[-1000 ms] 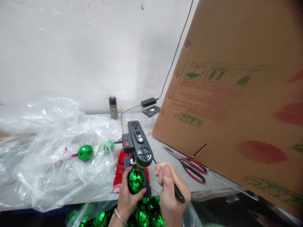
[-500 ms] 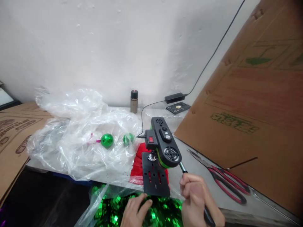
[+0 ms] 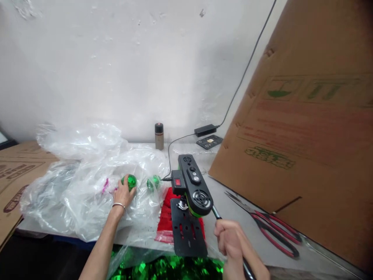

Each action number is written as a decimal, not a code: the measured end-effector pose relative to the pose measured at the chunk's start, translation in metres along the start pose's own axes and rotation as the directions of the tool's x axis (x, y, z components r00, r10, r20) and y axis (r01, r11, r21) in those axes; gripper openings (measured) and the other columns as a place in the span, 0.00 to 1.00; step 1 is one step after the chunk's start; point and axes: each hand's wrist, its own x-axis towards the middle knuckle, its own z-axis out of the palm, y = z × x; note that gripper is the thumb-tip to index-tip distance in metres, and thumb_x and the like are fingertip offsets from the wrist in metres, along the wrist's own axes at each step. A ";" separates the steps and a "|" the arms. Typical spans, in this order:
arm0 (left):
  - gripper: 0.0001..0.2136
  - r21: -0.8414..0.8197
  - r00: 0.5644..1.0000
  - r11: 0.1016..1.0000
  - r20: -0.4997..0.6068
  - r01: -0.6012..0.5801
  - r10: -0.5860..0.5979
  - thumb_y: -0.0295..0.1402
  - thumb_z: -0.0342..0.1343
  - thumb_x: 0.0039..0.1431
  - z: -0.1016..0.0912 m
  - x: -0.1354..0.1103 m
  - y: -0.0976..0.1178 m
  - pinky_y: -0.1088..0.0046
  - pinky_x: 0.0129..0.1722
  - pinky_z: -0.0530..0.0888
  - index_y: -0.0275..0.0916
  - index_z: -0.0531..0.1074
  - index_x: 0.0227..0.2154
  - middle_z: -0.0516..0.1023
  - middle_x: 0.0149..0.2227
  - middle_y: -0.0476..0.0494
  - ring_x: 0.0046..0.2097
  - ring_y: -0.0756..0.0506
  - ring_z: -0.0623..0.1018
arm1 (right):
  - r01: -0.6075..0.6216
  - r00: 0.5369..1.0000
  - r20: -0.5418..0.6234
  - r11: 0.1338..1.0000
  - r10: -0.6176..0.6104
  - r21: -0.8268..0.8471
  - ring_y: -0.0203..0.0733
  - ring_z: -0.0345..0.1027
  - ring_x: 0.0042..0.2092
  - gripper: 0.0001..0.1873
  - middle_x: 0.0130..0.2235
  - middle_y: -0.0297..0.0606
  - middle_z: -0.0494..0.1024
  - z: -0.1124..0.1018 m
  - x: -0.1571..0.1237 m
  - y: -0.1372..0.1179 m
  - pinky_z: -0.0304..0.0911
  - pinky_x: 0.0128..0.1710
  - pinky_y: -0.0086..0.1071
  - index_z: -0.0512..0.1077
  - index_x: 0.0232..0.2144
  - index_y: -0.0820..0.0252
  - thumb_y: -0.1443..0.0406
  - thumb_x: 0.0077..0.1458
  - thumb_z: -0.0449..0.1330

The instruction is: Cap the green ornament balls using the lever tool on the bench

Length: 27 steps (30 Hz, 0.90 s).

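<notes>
My left hand (image 3: 124, 193) reaches out over the crumpled clear plastic and curls its fingers around a shiny green ball (image 3: 132, 181). A bit of pink tinsel lies by that wrist. A second green ball (image 3: 153, 182), partly under plastic, sits to its right. My right hand (image 3: 233, 243) is closed round the black handle of a metal rod (image 3: 216, 212). The rod runs up to a black motor device (image 3: 195, 186) with a red switch and round vents. Below the device, a slotted black plate (image 3: 190, 239) rests over red cloth (image 3: 163, 224).
Long shears with red-black handles (image 3: 276, 233) lie right of the device. A large cardboard box (image 3: 291, 116) leans there, and another cardboard piece (image 3: 26, 171) is at left. Behind stand a bottle (image 3: 159, 137) and a black power adapter (image 3: 206, 130). Green tinsel (image 3: 163, 268) gleams along the front edge.
My left hand has gone from the green tinsel at the front up and left to the green ball, closing its fingers on it. My right hand stays on the rod handle. The view shifted slightly.
</notes>
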 end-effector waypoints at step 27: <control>0.33 -0.802 0.977 0.586 0.200 0.120 0.075 0.50 0.60 0.51 0.071 -0.163 0.085 0.55 0.62 0.64 0.38 0.58 0.55 0.67 0.58 0.33 0.61 0.37 0.68 | 0.117 0.980 0.164 0.992 -0.108 -0.048 0.34 0.59 0.28 0.15 0.27 0.32 0.63 -0.016 0.000 0.010 0.52 0.24 0.29 0.62 0.26 0.58 0.72 0.65 0.48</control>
